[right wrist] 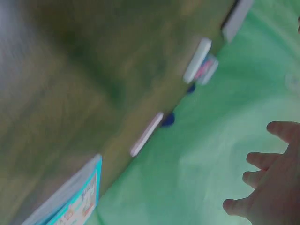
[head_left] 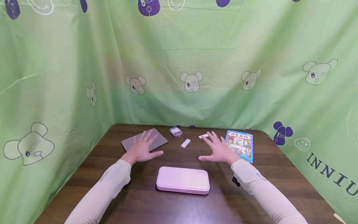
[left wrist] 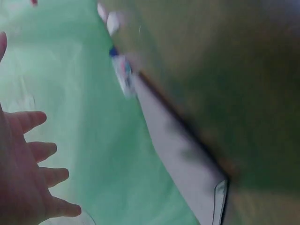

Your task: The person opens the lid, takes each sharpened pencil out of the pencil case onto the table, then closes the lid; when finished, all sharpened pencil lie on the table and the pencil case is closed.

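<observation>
1. Green curtain (head_left: 193, 46) printed with bear heads hangs beyond both hands, behind a dark wooden table (head_left: 134, 202)
2. Left hand (head_left: 140, 149): grip released, fingers spread, raised over the grey slab (head_left: 160, 141)
3. Right hand (head_left: 219, 151): also released and spread, raised just left of the blue-edged book (head_left: 244, 143)
4. Pink case (head_left: 183, 179) lies on the near side of both hands, between them
5. White block (head_left: 185, 143) and small clear box (head_left: 176, 132) lie between the hands, farther off
6. Pale pink bar (head_left: 202, 136) lies near the right hand's fingertips, on their left

The right hand (right wrist: 276, 185) splays before green cloth (right wrist: 187, 164) — a blue-edged book (right wrist: 80, 204) lies on the table (right wrist: 56, 117).
</observation>
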Demonstrator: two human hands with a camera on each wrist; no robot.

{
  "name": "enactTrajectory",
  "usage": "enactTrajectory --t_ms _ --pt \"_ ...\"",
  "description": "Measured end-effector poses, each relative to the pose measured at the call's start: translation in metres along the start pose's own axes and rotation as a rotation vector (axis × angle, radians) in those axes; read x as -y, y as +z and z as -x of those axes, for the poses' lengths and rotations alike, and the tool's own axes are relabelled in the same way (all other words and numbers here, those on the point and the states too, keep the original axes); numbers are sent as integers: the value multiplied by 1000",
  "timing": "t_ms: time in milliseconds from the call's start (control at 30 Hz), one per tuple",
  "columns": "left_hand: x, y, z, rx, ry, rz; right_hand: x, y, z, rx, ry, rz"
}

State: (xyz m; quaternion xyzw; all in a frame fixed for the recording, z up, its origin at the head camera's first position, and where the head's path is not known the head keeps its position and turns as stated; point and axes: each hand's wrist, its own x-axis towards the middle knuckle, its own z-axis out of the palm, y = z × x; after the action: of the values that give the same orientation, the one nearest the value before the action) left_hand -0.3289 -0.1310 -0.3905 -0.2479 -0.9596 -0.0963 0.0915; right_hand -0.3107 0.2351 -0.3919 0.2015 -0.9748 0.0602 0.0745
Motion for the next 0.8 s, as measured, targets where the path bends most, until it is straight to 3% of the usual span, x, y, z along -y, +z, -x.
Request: enactTrajectory --t_ms 200,433,667,800 --pt "-26 8 29 125 148 14 17 15 22 8 -171 72" --pt "-39 22 45 272 249 -31 23 32 44 63 -295 92" --pt "-43 43 52 226 352 -71 31 41 55 177 -312 89" --pt "-42 50 52 176 386 -84 34 42 57 183 -330 99"
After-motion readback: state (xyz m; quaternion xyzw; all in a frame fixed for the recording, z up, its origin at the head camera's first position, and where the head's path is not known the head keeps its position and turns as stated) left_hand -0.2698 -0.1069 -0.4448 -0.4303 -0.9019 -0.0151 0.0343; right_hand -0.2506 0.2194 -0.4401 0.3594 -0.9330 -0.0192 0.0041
